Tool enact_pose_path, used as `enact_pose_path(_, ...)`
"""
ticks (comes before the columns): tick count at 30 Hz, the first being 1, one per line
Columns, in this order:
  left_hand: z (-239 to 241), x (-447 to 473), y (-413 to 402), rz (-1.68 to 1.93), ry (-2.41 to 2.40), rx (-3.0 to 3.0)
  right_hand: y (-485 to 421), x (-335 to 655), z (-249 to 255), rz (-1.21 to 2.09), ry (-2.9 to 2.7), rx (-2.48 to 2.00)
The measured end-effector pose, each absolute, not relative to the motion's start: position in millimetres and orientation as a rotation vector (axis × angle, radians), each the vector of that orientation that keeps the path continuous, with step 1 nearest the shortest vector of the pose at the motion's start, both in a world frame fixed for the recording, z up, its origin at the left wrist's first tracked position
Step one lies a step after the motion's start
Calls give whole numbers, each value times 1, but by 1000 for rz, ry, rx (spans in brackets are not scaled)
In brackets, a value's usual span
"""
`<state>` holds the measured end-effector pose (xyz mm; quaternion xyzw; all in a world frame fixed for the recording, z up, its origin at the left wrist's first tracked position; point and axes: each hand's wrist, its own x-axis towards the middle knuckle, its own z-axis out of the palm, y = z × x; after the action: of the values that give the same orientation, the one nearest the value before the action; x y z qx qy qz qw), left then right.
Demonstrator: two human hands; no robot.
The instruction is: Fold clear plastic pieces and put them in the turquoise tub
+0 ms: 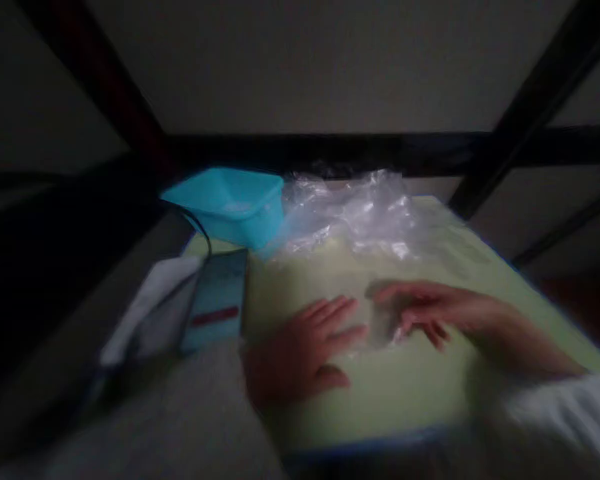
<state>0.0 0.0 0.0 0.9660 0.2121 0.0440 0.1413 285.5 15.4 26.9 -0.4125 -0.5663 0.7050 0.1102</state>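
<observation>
My left hand (305, 350) lies palm down with its fingers apart, over what looks like a thin clear plastic sheet or bag (367, 333) on the pale yellow tabletop (380, 407). To its right, my right hand (425, 310) reaches in from the right side. One finger stretches toward the left hand and the others bend loosely downward, apart from each other. Near its lower fingertips there is a small glint of clear plastic, and blur hides whether they touch it. No firm grip shows in either hand.
Crumpled clear plastic bags (360, 207) lie along the back of the table. A turquoise plastic basket (235, 207) stands at the back left. In front of it is a phone-like flat device (217, 300) with a dark cable (205, 233) beside it. Dark frame bars (305, 150) run behind.
</observation>
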Motion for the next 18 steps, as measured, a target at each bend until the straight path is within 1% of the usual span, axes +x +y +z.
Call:
enact_pose_path(9, 2, 0, 0, 134, 604, 2799, 18, 283, 24, 2056, -1717, -1217)
enact_pose_path(18, -1, -1, 0, 206, 585, 2809, 19, 280, 13, 2068, -1705, -1132)
